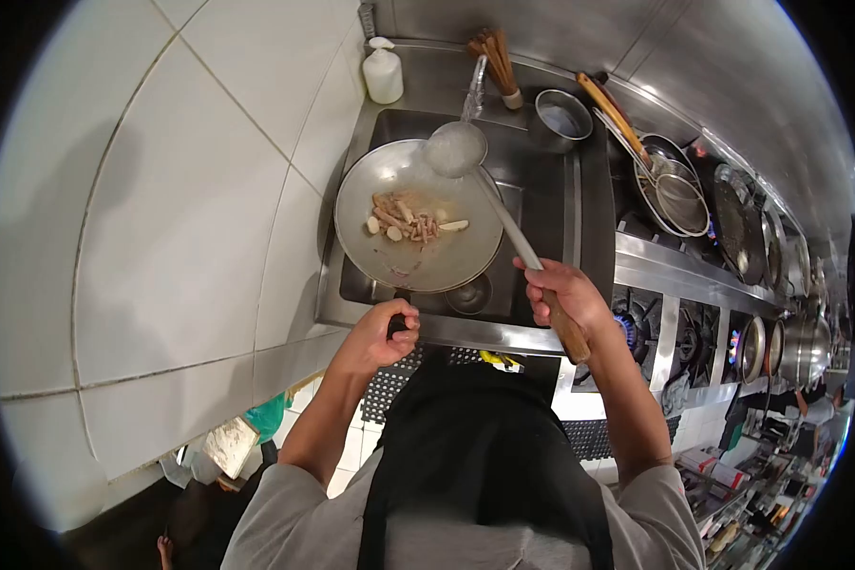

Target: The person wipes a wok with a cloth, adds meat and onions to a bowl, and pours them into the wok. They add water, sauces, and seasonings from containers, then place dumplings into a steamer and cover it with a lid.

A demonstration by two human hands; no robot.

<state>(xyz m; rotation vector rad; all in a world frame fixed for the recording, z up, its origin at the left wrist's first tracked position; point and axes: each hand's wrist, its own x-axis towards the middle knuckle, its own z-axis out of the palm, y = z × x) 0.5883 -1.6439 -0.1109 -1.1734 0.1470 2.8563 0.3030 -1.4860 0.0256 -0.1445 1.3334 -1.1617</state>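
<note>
My left hand (380,335) is closed around the dark handle of a wok (366,252), which rests over the sink (532,204). Chopped pale and brownish pieces of food (404,217) lie together in the middle of the wok. In my right hand (565,296) is a long ladle (511,226), gripped by its wooden end with the fingers wrapped round. The ladle's bowl overlaps the wok's far rim in this view, right below the spout of a foil-wrapped faucet (475,90).
Behind the sink stand a white pump bottle (383,74), a bundle of wooden sticks (497,66) and a metal pot (560,119). Right of it, a stove (670,328) has lit burners, strainers (681,201) and pans. A tiled wall (190,218) borders the left side.
</note>
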